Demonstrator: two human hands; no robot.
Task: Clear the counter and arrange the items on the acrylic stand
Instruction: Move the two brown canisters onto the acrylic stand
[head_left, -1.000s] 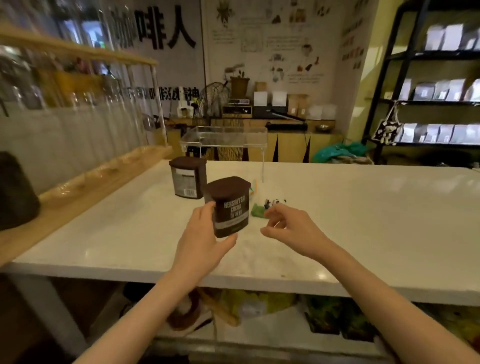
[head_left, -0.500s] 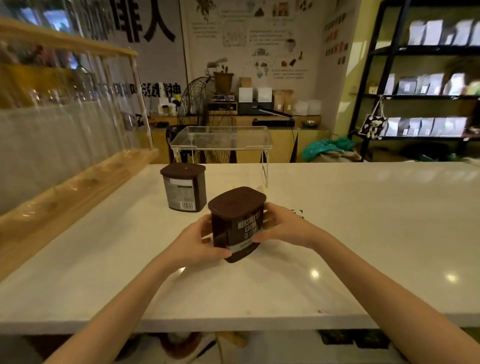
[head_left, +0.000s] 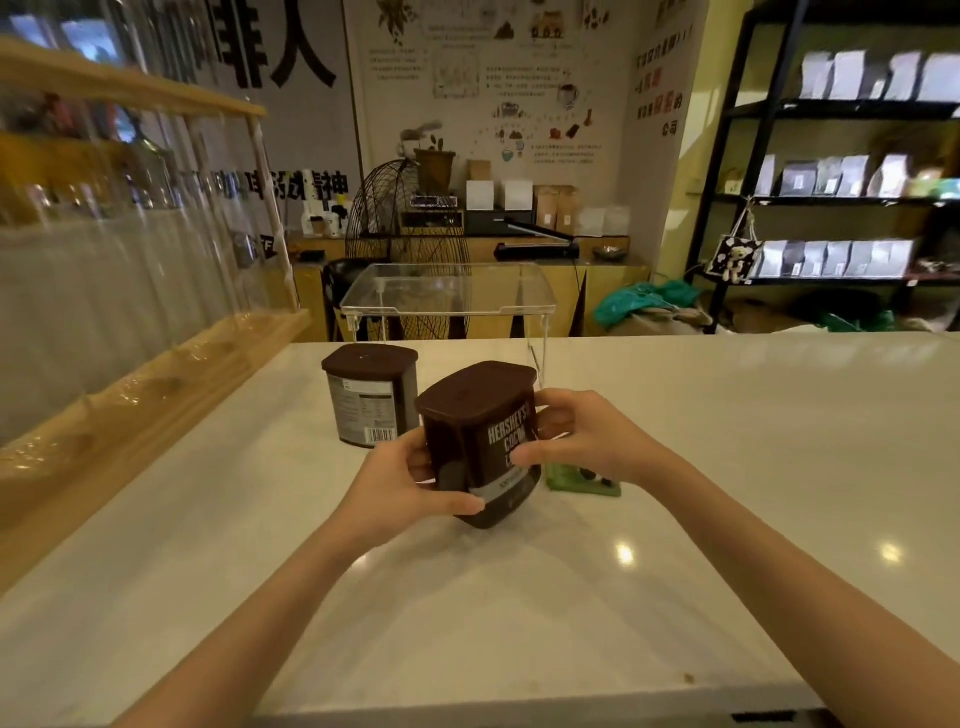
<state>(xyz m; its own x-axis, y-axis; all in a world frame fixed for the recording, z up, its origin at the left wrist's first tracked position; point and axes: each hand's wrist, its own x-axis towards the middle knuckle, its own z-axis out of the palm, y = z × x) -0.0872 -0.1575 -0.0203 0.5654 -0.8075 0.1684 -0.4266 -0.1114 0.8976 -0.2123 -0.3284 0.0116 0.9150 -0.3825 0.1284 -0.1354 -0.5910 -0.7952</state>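
Observation:
A dark brown cocoa tin (head_left: 480, 441) with a brown lid is tilted just above the white counter (head_left: 519, 597). My left hand (head_left: 402, 483) grips its left side and my right hand (head_left: 582, 441) grips its right side. A second cocoa tin (head_left: 370, 392) stands upright behind it to the left, its barcode facing me. The clear acrylic stand (head_left: 447, 291) sits at the counter's far edge with nothing on top. A small green item (head_left: 582, 480) lies on the counter under my right hand, partly hidden.
A wooden rack (head_left: 150, 384) holding clear glasses runs along the counter's left side. Behind the counter stand a black wire fan (head_left: 410, 249) and a back bench with boxes. Dark shelving (head_left: 831, 192) with bags fills the right wall.
My right hand closed onto the tin, which was held by the left hand alone a second ago. The tin has stayed near the counter's middle while the view shifted forward.

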